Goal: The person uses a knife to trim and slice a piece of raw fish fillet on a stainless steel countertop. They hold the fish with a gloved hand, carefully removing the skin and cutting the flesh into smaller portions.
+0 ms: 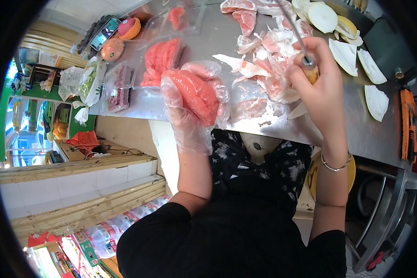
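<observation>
My left hand [191,118], in a clear plastic glove, holds peeled red pomelo flesh [194,92] over the front part of the steel table. My bare right hand [316,80] grips the wooden handle of a knife [300,33], whose thin blade points up towards the top rim. Beneath and left of that hand lies a heap of pink and white pomelo membrane [271,62]. Just beyond my left hand, a clear plastic tray [137,74] contains several peeled red segments [161,59]. Another clear container [194,17] farther back has one red piece [177,18] in it. Unpeeled segments [245,19] lie at the back.
White rind pieces [343,57] and round rind caps [322,17] lie at the right. An orange-and-black tool [407,125] rests by the right edge. At the left are a box of dark red fruit [117,95], plastic bags [90,81], a phone [105,33] and whole fruit [112,49].
</observation>
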`<state>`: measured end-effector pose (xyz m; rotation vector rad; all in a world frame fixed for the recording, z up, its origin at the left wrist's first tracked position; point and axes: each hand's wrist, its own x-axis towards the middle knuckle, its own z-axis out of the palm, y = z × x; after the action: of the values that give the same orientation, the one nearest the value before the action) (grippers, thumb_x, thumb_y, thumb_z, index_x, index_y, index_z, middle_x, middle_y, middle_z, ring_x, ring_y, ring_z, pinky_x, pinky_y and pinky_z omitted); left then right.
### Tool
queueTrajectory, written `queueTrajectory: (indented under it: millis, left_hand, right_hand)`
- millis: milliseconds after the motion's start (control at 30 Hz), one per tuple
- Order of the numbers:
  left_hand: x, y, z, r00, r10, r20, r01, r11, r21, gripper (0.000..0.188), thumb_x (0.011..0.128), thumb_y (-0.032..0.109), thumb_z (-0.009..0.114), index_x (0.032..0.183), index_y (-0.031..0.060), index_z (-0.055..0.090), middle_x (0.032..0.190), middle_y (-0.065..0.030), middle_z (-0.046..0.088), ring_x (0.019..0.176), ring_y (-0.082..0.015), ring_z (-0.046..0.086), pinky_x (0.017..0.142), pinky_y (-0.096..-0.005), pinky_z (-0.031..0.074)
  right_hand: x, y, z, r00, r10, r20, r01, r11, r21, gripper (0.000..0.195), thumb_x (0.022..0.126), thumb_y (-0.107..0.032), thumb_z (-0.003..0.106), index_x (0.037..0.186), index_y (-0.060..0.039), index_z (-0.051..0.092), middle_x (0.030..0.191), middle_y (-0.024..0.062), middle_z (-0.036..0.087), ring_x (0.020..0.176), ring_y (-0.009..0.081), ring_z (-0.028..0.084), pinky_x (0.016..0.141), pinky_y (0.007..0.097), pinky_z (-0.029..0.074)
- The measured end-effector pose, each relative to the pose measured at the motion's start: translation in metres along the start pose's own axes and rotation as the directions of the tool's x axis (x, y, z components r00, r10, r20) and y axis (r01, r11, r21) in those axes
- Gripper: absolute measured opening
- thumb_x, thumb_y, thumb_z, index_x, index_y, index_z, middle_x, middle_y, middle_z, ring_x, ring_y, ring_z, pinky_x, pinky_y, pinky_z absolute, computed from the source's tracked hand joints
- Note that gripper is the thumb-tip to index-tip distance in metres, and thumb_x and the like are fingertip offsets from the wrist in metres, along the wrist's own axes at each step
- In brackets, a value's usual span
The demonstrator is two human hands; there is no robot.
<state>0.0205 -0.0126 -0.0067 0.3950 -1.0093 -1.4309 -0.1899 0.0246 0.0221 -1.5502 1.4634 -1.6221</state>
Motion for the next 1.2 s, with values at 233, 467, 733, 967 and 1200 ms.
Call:
queueTrajectory:
  millis: [233, 467, 733, 967, 1200]
  left_hand:
    - [-0.007, -0.017, -0.009, 0.961, 0.218, -0.168, -0.227, 0.973, -0.038, 0.067, 0.077, 0.063, 0.069, 0.105, 0.0034, 0.055, 0.081, -0.0100, 0.058, 0.065, -0.0231, 0.061, 0.044, -0.0339, 0.052]
    - [-0.006, -0.008, -0.020, 0.985, 0.171, 0.023, -0.168, 0.980, -0.109, 0.069, 0.071, 0.058, 0.077, 0.106, 0.0026, 0.056, 0.088, -0.0123, 0.060, 0.080, -0.0296, 0.064, 0.053, -0.0439, 0.055]
    - [-0.005, -0.004, -0.016, 0.988, 0.146, 0.040, -0.138, 0.978, -0.158, 0.074, 0.065, 0.060, 0.079, 0.106, 0.0026, 0.056, 0.091, -0.0124, 0.060, 0.080, -0.0294, 0.063, 0.055, -0.0436, 0.055]
    - [-0.012, -0.002, -0.011, 0.994, 0.110, 0.024, -0.107, 0.988, -0.111, 0.081, 0.060, 0.065, 0.079, 0.107, 0.0034, 0.055, 0.093, -0.0112, 0.059, 0.077, -0.0281, 0.062, 0.057, -0.0416, 0.055]
    - [-0.018, -0.014, 0.000, 0.958, 0.226, -0.179, -0.266, 0.930, -0.253, 0.080, 0.063, 0.074, 0.072, 0.102, 0.0064, 0.053, 0.093, -0.0071, 0.057, 0.074, -0.0248, 0.060, 0.055, -0.0386, 0.054]
  right_hand:
    - [-0.050, -0.016, -0.004, 0.942, 0.108, 0.317, -0.060, 0.986, -0.157, 0.037, 0.081, -0.041, 0.075, 0.078, -0.0074, 0.059, 0.055, 0.0039, 0.054, 0.044, 0.0135, 0.051, 0.044, 0.0268, 0.038]
    - [-0.086, -0.012, 0.015, 0.934, 0.020, 0.358, -0.019, 1.000, -0.007, 0.041, 0.088, -0.042, 0.066, 0.074, -0.0056, 0.054, 0.055, 0.0084, 0.049, 0.046, 0.0222, 0.050, 0.045, 0.0320, 0.037]
    - [-0.091, -0.009, 0.018, 0.896, 0.012, 0.445, -0.061, 0.994, 0.095, 0.040, 0.092, -0.040, 0.061, 0.074, -0.0049, 0.053, 0.054, 0.0094, 0.050, 0.047, 0.0241, 0.051, 0.046, 0.0325, 0.037]
    - [-0.090, -0.012, 0.022, 0.895, 0.038, 0.445, -0.099, 0.988, 0.115, 0.040, 0.092, -0.039, 0.061, 0.073, -0.0054, 0.052, 0.054, 0.0097, 0.050, 0.047, 0.0255, 0.051, 0.046, 0.0331, 0.037]
    - [-0.094, -0.009, 0.031, 0.919, -0.006, 0.395, -0.023, 0.997, 0.068, 0.040, 0.090, -0.041, 0.063, 0.075, -0.0059, 0.052, 0.055, 0.0091, 0.049, 0.047, 0.0263, 0.050, 0.046, 0.0342, 0.037]
